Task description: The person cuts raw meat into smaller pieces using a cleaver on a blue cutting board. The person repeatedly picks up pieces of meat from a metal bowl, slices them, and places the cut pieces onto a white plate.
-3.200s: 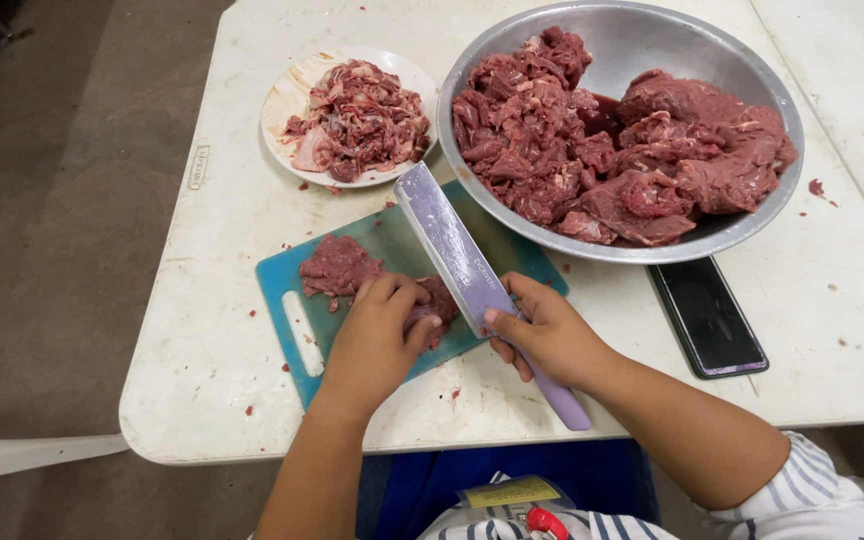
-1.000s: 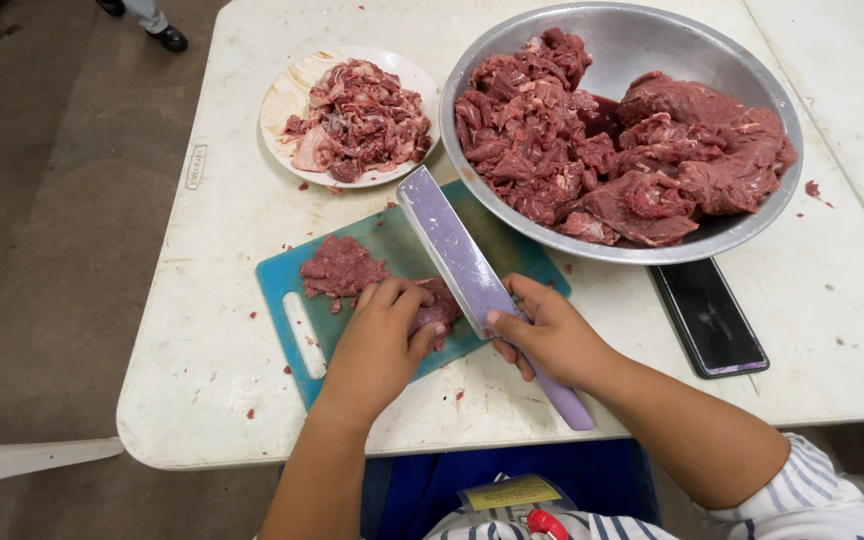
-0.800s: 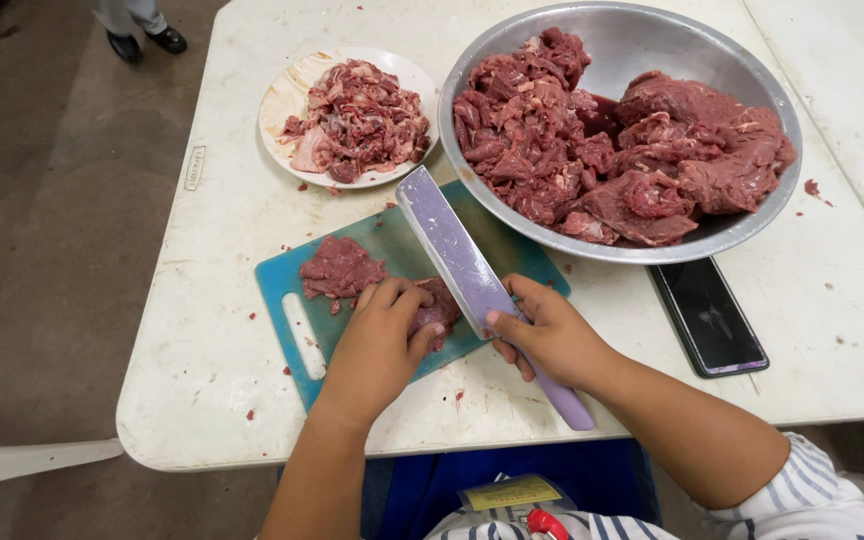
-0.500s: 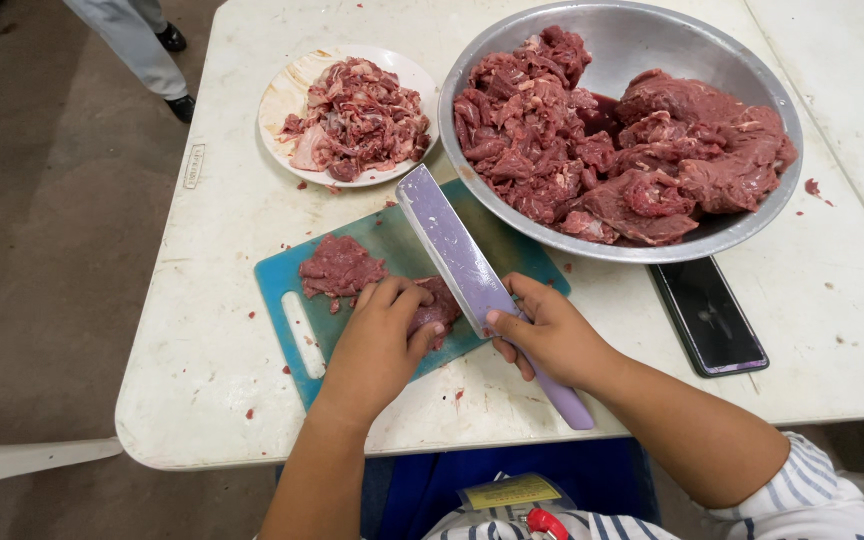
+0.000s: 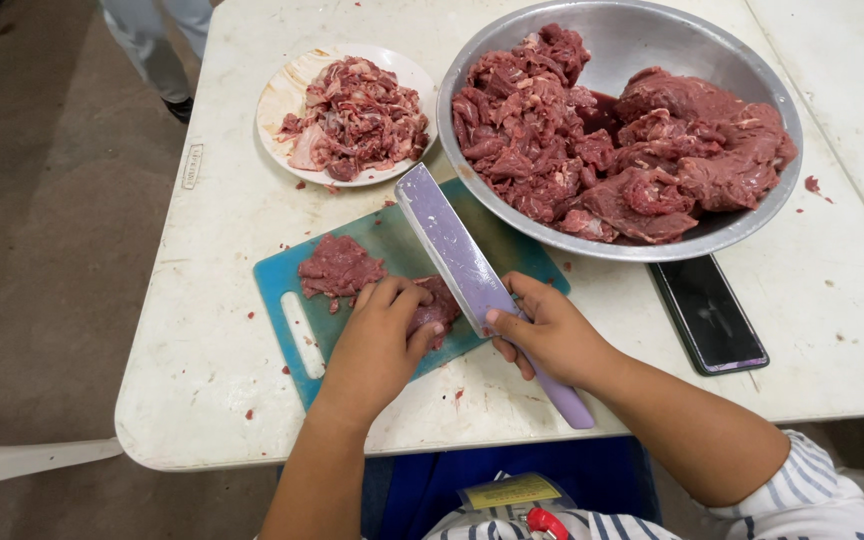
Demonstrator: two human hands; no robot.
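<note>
A teal cutting board (image 5: 392, 245) lies on a white table (image 5: 212, 300). On it sits a flat slab of raw red meat (image 5: 337, 270), with a smaller piece (image 5: 439, 308) beside it. My left hand (image 5: 377, 345) presses down on that smaller piece. My right hand (image 5: 552, 335) grips the lilac handle of a purple cleaver (image 5: 447, 245). Its blade rests edge-down against the meat, right beside my left fingers.
A large steel bowl (image 5: 712, 60) of raw meat chunks stands at the back right. A white plate (image 5: 282, 95) of cut meat sits at the back left. A dark phone (image 5: 707, 315) lies right of the board. A person's legs (image 5: 157, 45) stand beyond the table's far left corner.
My hands and the cleaver have stayed almost still on the board. A person has walked along the floor at the upper left, closer to the table.
</note>
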